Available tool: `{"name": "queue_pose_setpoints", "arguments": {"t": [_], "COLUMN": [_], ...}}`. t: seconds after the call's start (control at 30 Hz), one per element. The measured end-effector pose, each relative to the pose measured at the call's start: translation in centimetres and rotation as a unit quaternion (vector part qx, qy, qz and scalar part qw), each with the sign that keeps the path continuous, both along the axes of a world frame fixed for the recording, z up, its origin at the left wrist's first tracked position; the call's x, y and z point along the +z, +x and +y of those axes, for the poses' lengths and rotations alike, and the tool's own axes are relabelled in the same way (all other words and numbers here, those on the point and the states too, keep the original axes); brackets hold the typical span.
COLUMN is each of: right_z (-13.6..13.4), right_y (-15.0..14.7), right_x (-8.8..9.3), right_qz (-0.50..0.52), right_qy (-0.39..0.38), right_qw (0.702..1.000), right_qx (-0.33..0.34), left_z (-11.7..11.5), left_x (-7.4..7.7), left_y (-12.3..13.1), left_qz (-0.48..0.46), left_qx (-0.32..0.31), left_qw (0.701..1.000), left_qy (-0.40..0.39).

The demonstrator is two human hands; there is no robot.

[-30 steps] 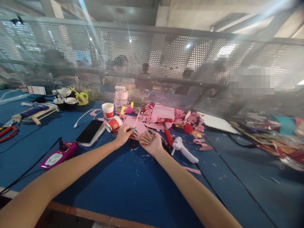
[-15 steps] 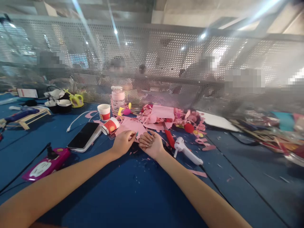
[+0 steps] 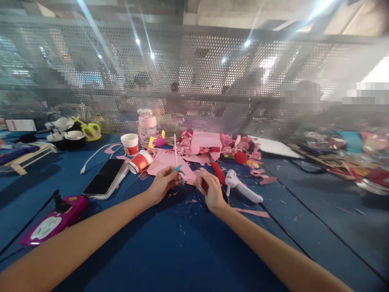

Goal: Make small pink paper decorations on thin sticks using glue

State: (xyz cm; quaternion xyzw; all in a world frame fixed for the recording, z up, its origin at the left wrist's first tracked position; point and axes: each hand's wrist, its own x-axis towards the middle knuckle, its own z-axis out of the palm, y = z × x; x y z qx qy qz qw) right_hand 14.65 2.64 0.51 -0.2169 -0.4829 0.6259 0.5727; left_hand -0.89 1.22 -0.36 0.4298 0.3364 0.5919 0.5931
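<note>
My left hand [image 3: 164, 184] is closed in a pinch, palm turned inward. From its fingertips a thin pink stick [image 3: 175, 148] rises upright, with small teal pieces [image 3: 178, 168] showing by the thumb and fingers. Whether the teal pieces are fixed to the stick cannot be made out. My right hand [image 3: 210, 190] is a short way to the right, low over the table, its fingers curled together. What it grips, if anything, is hidden. A pink paper sheet [image 3: 162, 162] lies just beyond both hands. Beside the right hand rest a white glue gun [image 3: 244, 190] and a red-handled tool [image 3: 217, 172].
Pink paper scraps [image 3: 226, 144] are heaped at the back. Left of them are an upright paper cup [image 3: 130, 144], a tipped paper cup [image 3: 140, 161], a bottle [image 3: 147, 123], a phone [image 3: 105, 177] and a purple power strip [image 3: 54, 221]. A perforated screen [image 3: 194, 81] stands behind.
My left hand has tilted, and the pink stick with teal pieces now shows upright above it. My right hand has turned from palm-up and moved right, away from the left.
</note>
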Motion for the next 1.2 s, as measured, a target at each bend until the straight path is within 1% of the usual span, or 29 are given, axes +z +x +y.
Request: {"name": "queue_pose_setpoints", "arguments": {"t": [0.03,0.1,0.17,0.23,0.3,0.33,0.4,0.5,0.63,0.7,0.8,0.87,0.97,1.13,1.2], "right_z": [-0.2,-0.5,-0.3,0.0,0.5,0.7,0.9,1.0,0.6,0.4,0.4,0.4,0.6,0.6,0.5], "right_y": [0.3,0.7,0.8,0.9,1.1,1.2,1.5,2.0,2.4,2.4,2.3,2.3,2.3,2.3,2.3], "right_x": [-0.1,-0.1,0.0,0.3,0.6,0.7,0.9,1.0,1.3,1.2,1.0,0.8,0.7,0.8,0.8], "right_qz": [-0.006,-0.014,-0.001,0.032,0.054,0.058,0.071,0.119,0.182,0.190,0.168,0.150,0.132,0.128,0.131], "right_qy": [0.001,-0.010,-0.048,-0.096,-0.140,-0.158,-0.185,-0.217,-0.267,-0.275,-0.269,-0.264,-0.263,-0.264,-0.264], "right_qw": [1.000,1.000,0.999,0.994,0.985,0.979,0.968,0.945,0.897,0.886,0.889,0.895,0.900,0.902,0.901], "right_qx": [0.000,0.004,0.015,0.042,0.087,0.113,0.156,0.215,0.301,0.322,0.331,0.327,0.320,0.317,0.319], "left_z": [0.0,0.0,0.0,-0.2,-0.4,-0.5,-0.6,-0.5,-0.1,0.0,-0.2,-0.5,-0.9,-1.1,-1.2], "left_x": [0.0,0.1,0.5,0.9,1.4,1.6,1.7,1.6,0.9,0.6,0.1,-0.1,-0.1,0.0,0.0], "left_y": [0.1,0.1,-0.2,-0.5,-0.6,-0.7,-0.7,-0.6,-0.3,0.0,0.5,0.7,0.7,0.4,0.4], "left_qz": [-0.059,-0.139,-0.192,-0.246,-0.304,-0.321,-0.330,-0.303,-0.238,-0.186,-0.108,-0.067,-0.028,-0.038,-0.027], "left_qx": [-0.038,-0.099,-0.157,-0.205,-0.229,-0.237,-0.246,-0.239,-0.203,-0.173,-0.107,-0.089,-0.114,-0.154,-0.176], "left_qw": [0.997,0.981,0.960,0.934,0.907,0.898,0.892,0.905,0.935,0.953,0.978,0.987,0.989,0.985,0.982], "left_qy": [-0.038,-0.093,-0.130,-0.161,-0.181,-0.185,-0.187,-0.180,-0.168,-0.166,-0.139,-0.117,-0.091,-0.072,-0.063]}}
